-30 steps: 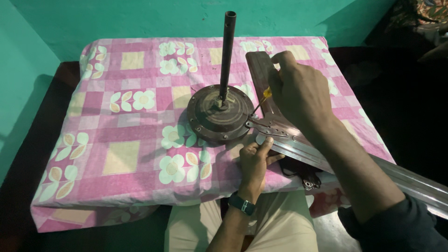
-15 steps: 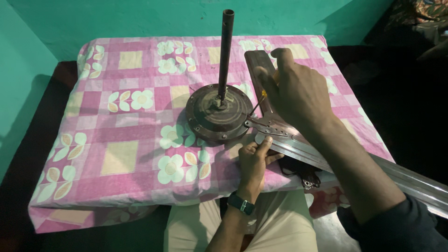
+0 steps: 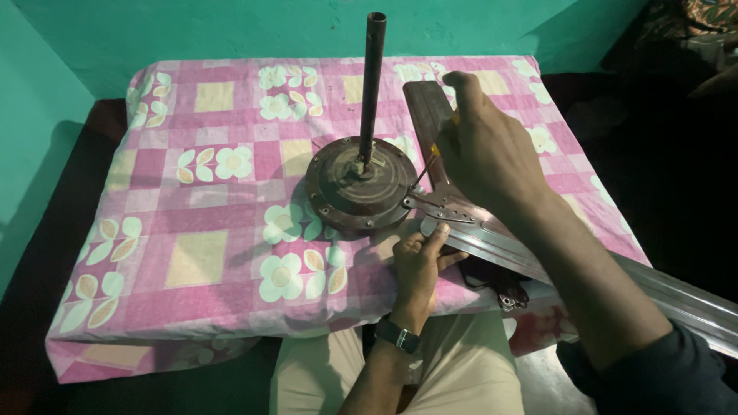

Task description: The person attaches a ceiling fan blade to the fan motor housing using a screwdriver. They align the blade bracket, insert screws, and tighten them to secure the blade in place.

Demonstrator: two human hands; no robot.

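Item: ceiling fan motor (image 3: 361, 184), just left of my hands on the pink quilt (image 3: 192, 230). Right hand (image 3: 488, 146) fisted on a screwdriver (image 3: 427, 163) at the blade bracket (image 3: 438, 206); left hand (image 3: 419, 257) pinches the blade (image 3: 538, 250) beneath it. Step, as I judge: turning the bracket screw; next calls for steady downward pressure. Downrod (image 3: 372, 84) stands close by.

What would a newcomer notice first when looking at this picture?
A round brown fan motor with a tall dark rod standing upright sits mid-table on a pink floral cloth. To its right, the right hand works a yellow-handled screwdriver at a blade bracket, while the left hand steadies the long metal blade.
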